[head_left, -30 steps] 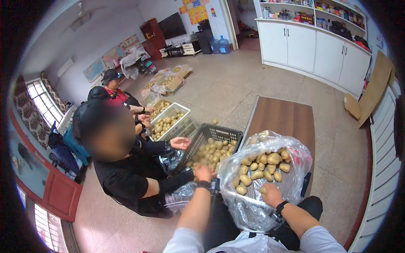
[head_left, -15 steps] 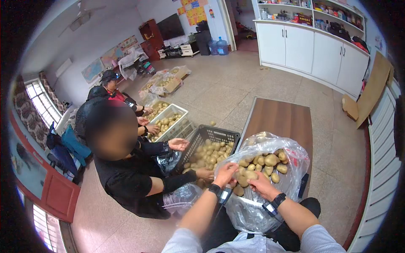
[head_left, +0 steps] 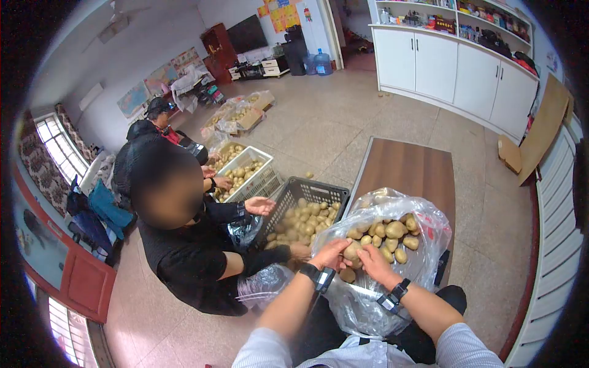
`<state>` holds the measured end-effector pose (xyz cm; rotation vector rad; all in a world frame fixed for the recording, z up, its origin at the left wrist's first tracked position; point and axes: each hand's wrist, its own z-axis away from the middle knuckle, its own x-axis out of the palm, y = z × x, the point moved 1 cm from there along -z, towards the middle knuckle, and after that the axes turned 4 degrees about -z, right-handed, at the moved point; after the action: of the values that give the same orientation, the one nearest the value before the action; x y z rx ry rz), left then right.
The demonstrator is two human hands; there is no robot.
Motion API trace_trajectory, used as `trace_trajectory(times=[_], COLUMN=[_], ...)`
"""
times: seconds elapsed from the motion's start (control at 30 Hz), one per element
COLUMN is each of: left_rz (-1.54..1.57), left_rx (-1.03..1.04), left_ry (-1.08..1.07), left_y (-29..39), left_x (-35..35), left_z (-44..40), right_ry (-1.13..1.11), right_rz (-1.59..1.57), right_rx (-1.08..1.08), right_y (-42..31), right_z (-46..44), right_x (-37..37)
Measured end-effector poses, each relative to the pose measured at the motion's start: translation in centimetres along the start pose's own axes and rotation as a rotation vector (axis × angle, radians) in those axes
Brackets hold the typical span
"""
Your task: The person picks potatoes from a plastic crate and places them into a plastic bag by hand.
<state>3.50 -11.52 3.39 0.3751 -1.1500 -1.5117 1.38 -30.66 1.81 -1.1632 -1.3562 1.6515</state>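
A potato (head_left: pixel 352 250) sits between my two hands, above the opening of a clear plastic bag (head_left: pixel 423 264). My left hand (head_left: pixel 332 254) is closed on its left side, and my right hand (head_left: pixel 375 265) has its fingers closed against the right side. Several loose potatoes (head_left: pixel 396 230) lie inside the bag, just beyond my hands. The bag's rim is spread wide, and its near part hangs down over my lap. Each wrist wears a black strap with a small device.
Left of the bag stands a black crate (head_left: pixel 314 191) of potatoes, with a co-worker's hand (head_left: pixel 299 251) at its near edge. Behind it are a white crate (head_left: pixel 261 161) of potatoes and another person. A brown wooden table (head_left: pixel 408 165) lies beyond the bag.
My right hand has brought the potato left to my left hand, and both hands now meet on it. The co-worker beside me has shifted slightly.
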Motion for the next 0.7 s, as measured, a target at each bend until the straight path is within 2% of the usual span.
trace_trajectory(times=[0.1, 0.17, 0.2, 0.27, 0.33, 0.37, 0.47, 0.57, 0.7], left_rz=[0.072, 0.253, 0.315, 0.383, 0.498, 0.496, 0.575, 0.619, 0.565], left_rx=[0.053, 0.207, 0.225, 0.286, 0.435, 0.436, 0.466, 0.441, 0.371], left_ry=[0.109, 0.219, 0.260, 0.327, 0.472, 0.471, 0.679, 0.728, 0.911], left_y=[0.4, 0.9, 0.6, 0.3, 0.3, 0.4, 0.3, -2.1, -2.7], left_x=[-0.8, -1.4, -2.4, -4.1, -5.3, -5.8, -7.0, -11.4, -12.0], left_z=[0.3, 0.9, 0.5, 0.6, 0.9, 1.2, 2.5, 1.5, 2.0], right_ry=[0.103, 0.209, 0.208, 0.329, 0.350, 0.372, 0.302, 0.291, 0.310], right_rz=[0.100, 0.516, 0.516, 0.689, 0.717, 0.746, 0.821, 0.837, 0.890], right_rx=[-0.050, -0.097, -0.098, -0.264, -0.221, -0.179, -0.074, -0.094, -0.092], right_y=[0.1, 1.9, 2.7, 3.8, 4.5, 4.7, 5.8, 5.6, 6.9], right_z=[0.6, 0.9, 1.1, 1.9, 2.4, 2.7, 3.4, 3.9, 4.0], right_x=[-1.0, -2.3, -3.1, -4.6, -5.7, -6.1, -6.9, -7.1, -7.2])
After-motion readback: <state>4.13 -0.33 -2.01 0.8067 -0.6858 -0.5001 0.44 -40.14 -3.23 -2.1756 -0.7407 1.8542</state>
